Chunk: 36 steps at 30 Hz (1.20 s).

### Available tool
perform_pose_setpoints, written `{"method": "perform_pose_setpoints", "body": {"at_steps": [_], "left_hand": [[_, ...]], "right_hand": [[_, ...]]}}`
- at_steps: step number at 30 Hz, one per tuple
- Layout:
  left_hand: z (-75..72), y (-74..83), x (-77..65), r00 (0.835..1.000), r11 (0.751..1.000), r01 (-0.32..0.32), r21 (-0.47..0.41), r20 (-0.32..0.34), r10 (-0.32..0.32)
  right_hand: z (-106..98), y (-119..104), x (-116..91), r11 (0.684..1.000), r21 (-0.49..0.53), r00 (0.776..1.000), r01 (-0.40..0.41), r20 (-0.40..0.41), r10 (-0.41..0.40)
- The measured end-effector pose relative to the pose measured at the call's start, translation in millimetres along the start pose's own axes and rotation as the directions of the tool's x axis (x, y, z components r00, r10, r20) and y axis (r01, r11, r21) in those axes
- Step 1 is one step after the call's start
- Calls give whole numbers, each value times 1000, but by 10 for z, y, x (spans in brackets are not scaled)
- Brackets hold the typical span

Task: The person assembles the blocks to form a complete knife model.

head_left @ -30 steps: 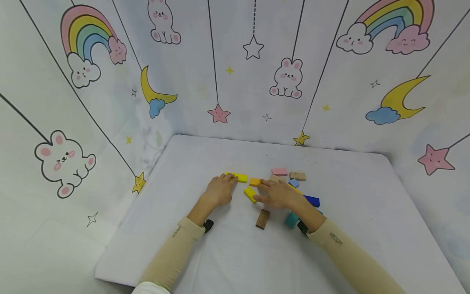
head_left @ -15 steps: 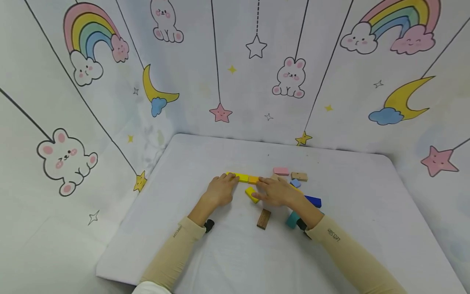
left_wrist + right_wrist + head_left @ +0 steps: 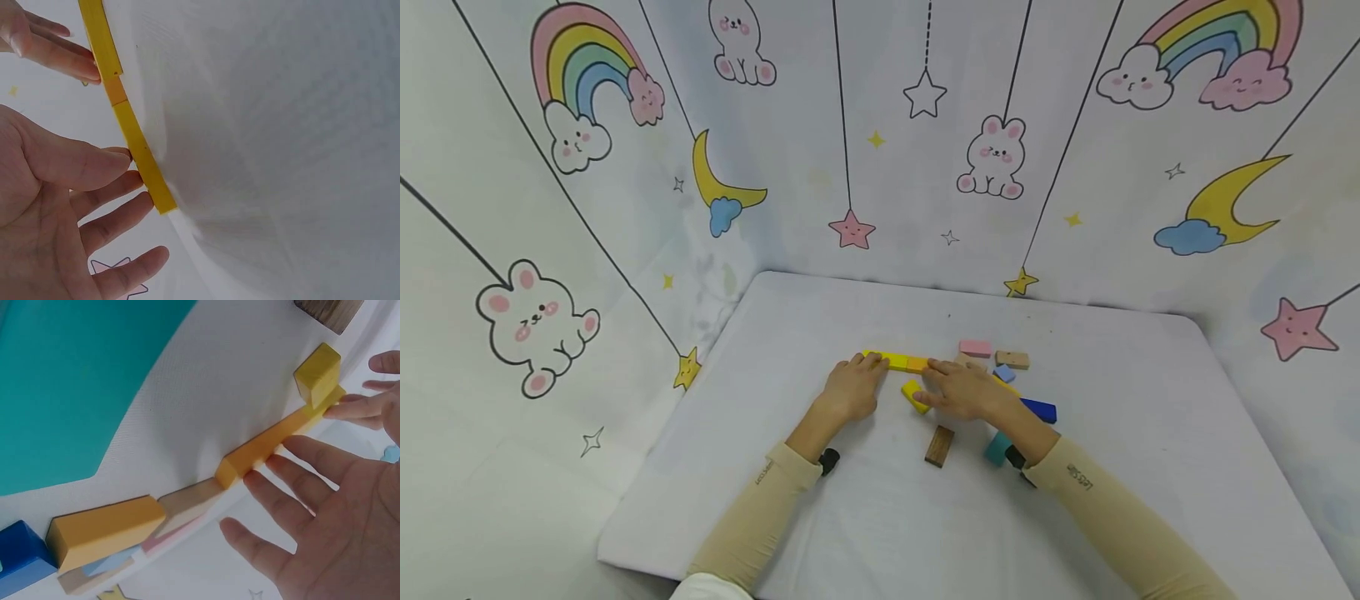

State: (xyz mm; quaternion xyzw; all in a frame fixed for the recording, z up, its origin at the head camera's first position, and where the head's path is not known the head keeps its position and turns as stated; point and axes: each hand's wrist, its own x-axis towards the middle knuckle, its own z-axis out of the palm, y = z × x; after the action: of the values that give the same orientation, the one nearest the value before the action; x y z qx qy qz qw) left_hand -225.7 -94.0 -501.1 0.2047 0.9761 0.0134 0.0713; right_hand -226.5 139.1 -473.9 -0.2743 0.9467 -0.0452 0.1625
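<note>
A yellow block (image 3: 893,361) and an orange block (image 3: 917,365) lie end to end in a row on the white-covered table. My left hand (image 3: 852,390) rests its fingertips on the yellow block; in the left wrist view its thumb and fingers lie against one long side, uncurled. At the orange block's right part is my right hand (image 3: 961,390), its extended fingers touching the block's far side in the right wrist view. A second yellow block (image 3: 913,397) lies slanted nearer the body, partly under the right thumb. My fingers hide both outer ends of the row in the head view.
Right of the row lie a pink block (image 3: 975,348), a tan block (image 3: 1012,360), a small light-blue block (image 3: 1004,373) and a dark blue block (image 3: 1039,410). Closer to the body are a dark brown block (image 3: 939,447) and a teal block (image 3: 997,448), beside the right wrist.
My right hand has slid the orange block leftward, closing the gap to the yellow block. The left hand has stayed on the yellow block. Over the last half second hardly anything moved.
</note>
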Motion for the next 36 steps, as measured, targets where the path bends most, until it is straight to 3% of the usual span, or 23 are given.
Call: {"method": "perform_pose_setpoints", "body": {"at_steps": [12, 17, 27, 36], "left_hand": [[-26, 19, -5, 1000, 1000, 7, -17, -12, -7], [-41, 43, 6, 1000, 1000, 4, -15, -12, -4], [-81, 131, 77, 1000, 999, -29, -14, -3, 29], [-123, 173, 67, 999, 999, -41, -7, 12, 41]], "right_hand": [[30, 32, 31, 1000, -5, 1000, 1, 1, -1], [10, 37, 0, 1000, -8, 999, 12, -40, -12], [-72, 91, -209, 995, -2, 993, -97, -60, 97], [-2, 194, -270, 980, 39, 979, -194, -47, 196]]}}
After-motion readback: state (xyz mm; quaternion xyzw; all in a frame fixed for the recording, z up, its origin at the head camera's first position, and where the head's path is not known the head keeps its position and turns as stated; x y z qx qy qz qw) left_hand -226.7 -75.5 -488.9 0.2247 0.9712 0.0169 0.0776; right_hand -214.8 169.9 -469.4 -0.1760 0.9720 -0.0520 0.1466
